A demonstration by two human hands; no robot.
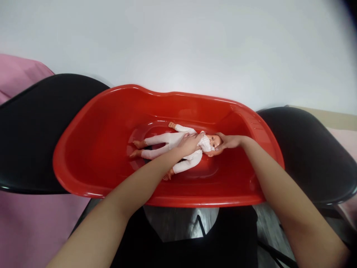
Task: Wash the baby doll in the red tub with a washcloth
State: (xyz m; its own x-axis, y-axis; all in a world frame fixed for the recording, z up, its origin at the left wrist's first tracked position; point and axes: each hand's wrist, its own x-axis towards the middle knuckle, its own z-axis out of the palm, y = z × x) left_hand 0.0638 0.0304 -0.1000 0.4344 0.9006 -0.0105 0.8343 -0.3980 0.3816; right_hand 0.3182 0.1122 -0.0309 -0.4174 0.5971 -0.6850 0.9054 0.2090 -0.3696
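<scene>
White-clad plastic doll [175, 138] is lying left to right, head rightmost, the right hand [231, 141] cupping it; the left hand [191, 144] is grasping crumpled white cloth [205, 144] by its chin.

My left arm [139, 186] and right arm [281, 190] are bare and slim, smooth in outline and narrowing toward the wrist. My left hand [190, 144] and right hand [231, 141] are bare too, small and slender. My clothes [237, 234] are plain black, too dark to show seams or cut.
</scene>
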